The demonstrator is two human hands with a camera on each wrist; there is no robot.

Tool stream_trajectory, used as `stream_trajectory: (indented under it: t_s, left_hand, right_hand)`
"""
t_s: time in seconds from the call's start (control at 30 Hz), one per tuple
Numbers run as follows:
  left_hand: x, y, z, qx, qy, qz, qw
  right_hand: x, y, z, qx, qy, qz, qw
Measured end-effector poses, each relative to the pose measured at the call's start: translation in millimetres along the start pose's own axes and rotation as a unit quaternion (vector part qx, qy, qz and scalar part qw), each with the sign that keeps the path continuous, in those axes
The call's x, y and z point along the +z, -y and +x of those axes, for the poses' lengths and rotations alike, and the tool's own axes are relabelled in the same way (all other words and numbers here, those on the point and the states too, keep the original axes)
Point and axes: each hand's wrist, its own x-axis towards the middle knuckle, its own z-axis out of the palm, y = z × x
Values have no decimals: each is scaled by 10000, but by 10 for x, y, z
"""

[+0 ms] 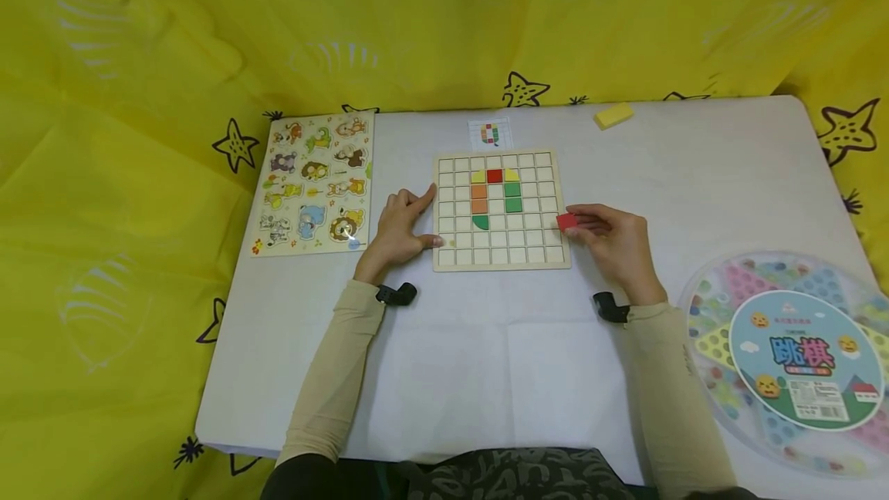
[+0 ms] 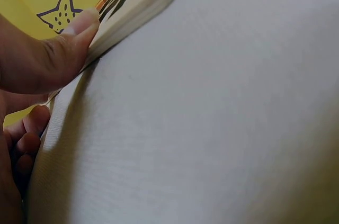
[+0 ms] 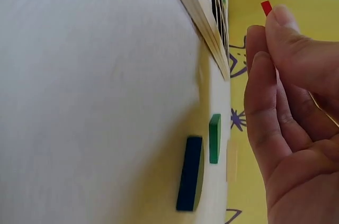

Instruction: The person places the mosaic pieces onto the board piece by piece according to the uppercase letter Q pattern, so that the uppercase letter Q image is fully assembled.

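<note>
My right hand [image 1: 614, 241] pinches a small red square tile [image 1: 566, 222] between thumb and fingertips at the right edge of a wooden grid board [image 1: 458, 257]. In the right wrist view the red tile [image 3: 266, 8] pokes out past the thumb tip. With spread thumb and index finger, my left hand [image 1: 401, 226] touches the board's left edge; the left wrist view has the thumb [image 2: 74, 38] pressing on the rim. Yellow corner pieces, a red tile [image 1: 495, 176], orange tiles [image 1: 479, 199], green tiles [image 1: 513, 197] and a green rounded piece [image 1: 481, 221] lie in the grid.
A pattern card [image 1: 476, 130] lies behind the board, a yellow block [image 1: 614, 116] at the back right. Animal puzzle board [image 1: 312, 191] at left, round Chinese checkers box [image 1: 806, 361] at right. A blue piece [image 3: 189, 173] and a green piece [image 3: 214, 139] lie below the right hand.
</note>
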Motion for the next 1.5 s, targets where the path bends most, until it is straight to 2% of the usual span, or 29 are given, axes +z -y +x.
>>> stream_trajectory:
  t_s: [0.2, 0.77, 1.0, 1.5]
  left_hand:
    - [3, -4, 3, -10, 3, -13, 10000]
    - [5, 9, -1, -11, 15, -12, 10000]
    - [2, 12, -5, 11, 6, -12, 10000]
    - [6, 19, 9, 58, -33, -28, 10000]
  right_hand:
    - [84, 13, 54, -81, 72, 48, 9999]
    - [392, 173, 260, 166, 532, 462, 9974]
    - [525, 253, 303, 312, 781, 278, 9961]
    - [710, 340, 374, 251, 1061, -194, 9939]
